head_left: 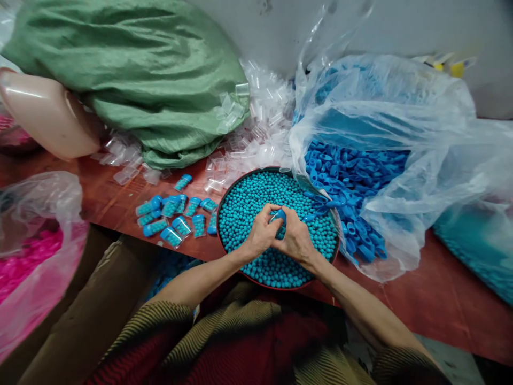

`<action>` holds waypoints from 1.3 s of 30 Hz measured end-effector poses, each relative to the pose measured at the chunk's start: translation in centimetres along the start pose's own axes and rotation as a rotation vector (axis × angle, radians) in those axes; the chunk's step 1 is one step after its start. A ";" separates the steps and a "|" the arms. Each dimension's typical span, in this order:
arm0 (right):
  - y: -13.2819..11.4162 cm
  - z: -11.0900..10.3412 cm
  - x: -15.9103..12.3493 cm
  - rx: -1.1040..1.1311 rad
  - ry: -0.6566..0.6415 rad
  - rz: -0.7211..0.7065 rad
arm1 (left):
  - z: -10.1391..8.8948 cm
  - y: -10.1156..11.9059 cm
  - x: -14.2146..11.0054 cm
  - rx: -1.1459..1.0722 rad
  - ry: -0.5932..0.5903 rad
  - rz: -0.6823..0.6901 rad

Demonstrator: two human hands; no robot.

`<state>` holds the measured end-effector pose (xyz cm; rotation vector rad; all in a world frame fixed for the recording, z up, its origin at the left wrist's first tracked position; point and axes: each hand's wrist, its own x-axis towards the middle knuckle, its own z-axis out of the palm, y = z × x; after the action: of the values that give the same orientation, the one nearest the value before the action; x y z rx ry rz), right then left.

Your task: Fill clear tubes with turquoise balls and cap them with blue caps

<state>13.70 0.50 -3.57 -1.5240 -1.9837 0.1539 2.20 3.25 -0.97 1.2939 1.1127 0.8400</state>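
Leftward, filled containers (181, 227) lay on the red tabletop (435, 289). Rightward, the left hand (261, 233) and right hand (296, 236) both gripped a blue-capped container (280, 218) above the round tray (218, 235) of turquoise beads (272, 187), beside loose blue pieces (352, 168).

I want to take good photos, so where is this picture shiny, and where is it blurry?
Head view: soft shine on the green cloth and the clear bag; head view: the pink pieces near the left edge look blurry, while the blue balls in the middle look sharper; head view: the top right corner is darker.
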 end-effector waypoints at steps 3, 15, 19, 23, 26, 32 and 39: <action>-0.5 0.5 0.0 -0.046 -0.081 0.054 | -0.2 -0.5 0.1 0.173 0.041 0.065; 1.0 -0.7 0.3 -0.032 -0.091 0.059 | -15.5 -2.6 -1.6 0.985 0.692 0.069; -0.4 -0.6 -0.5 -0.095 -0.200 -0.068 | -16.1 -5.3 -1.4 1.189 0.594 0.129; -1.8 -1.1 -1.8 -0.023 -0.494 -0.364 | -15.6 -7.1 0.0 1.298 0.242 0.157; -1.3 -1.7 -2.7 0.015 -0.613 -0.554 | -16.2 -7.3 1.1 1.374 0.121 0.146; 2.7 0.0 -0.5 -0.026 -0.592 -0.858 | -17.9 -7.5 0.7 1.439 0.153 0.233; 5.4 1.7 3.6 -0.179 -0.480 -0.675 | -15.3 -5.6 -0.4 1.166 0.386 0.395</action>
<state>16.83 5.94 -5.90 -0.8794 -2.8516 0.0596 -13.10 6.76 -5.36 2.4364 1.8038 0.7326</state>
